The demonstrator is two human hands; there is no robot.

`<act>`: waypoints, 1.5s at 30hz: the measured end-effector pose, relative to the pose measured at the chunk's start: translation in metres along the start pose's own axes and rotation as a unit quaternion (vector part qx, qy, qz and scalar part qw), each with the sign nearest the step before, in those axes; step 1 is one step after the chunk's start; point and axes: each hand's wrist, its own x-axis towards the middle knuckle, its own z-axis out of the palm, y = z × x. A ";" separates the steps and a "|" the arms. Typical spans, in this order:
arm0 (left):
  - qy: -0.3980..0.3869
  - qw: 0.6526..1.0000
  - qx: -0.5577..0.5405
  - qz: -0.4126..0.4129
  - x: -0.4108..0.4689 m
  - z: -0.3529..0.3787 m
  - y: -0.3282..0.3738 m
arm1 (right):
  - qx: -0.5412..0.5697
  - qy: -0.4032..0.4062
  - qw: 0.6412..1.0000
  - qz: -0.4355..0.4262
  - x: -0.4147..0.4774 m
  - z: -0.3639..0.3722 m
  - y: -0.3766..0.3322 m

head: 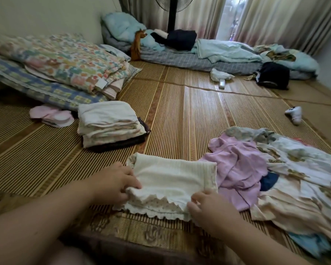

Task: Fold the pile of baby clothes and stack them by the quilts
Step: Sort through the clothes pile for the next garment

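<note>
Folding a cream knit garment point(172, 180) on the woven mat point(180, 111)

At lower centre, the left hand point(115, 180) and right hand point(208, 209) pinch its scalloped lace hem; crumpled clothes pile point(275, 169) at right, folded stack point(109, 123) left of centre beside floral quilts point(61, 60).

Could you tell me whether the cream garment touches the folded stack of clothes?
Apart. The head view shows bare woven mat between the cream garment and the folded stack.

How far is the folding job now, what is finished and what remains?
Done: a folded stack sits beside the quilts. In hand: left hand and right hand pinch a cream garment, partly folded. Left: the loose pile at right, lilac piece included, is unfolded.
</note>
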 end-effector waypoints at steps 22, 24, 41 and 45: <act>-0.062 0.998 0.012 -0.009 -0.067 0.019 0.021 | 0.003 -0.033 0.993 -0.115 -0.018 0.045 -0.078; -0.058 0.998 0.021 -0.003 -0.070 0.023 0.021 | 0.003 -0.001 0.992 -0.125 -0.022 0.045 -0.081; 0.235 0.912 -0.333 -0.047 -0.035 -0.027 0.050 | 0.533 0.110 0.834 0.097 0.005 -0.025 -0.035; 0.225 0.889 -0.325 -0.230 0.025 -0.025 0.043 | 0.561 0.093 0.789 0.231 0.046 -0.034 -0.019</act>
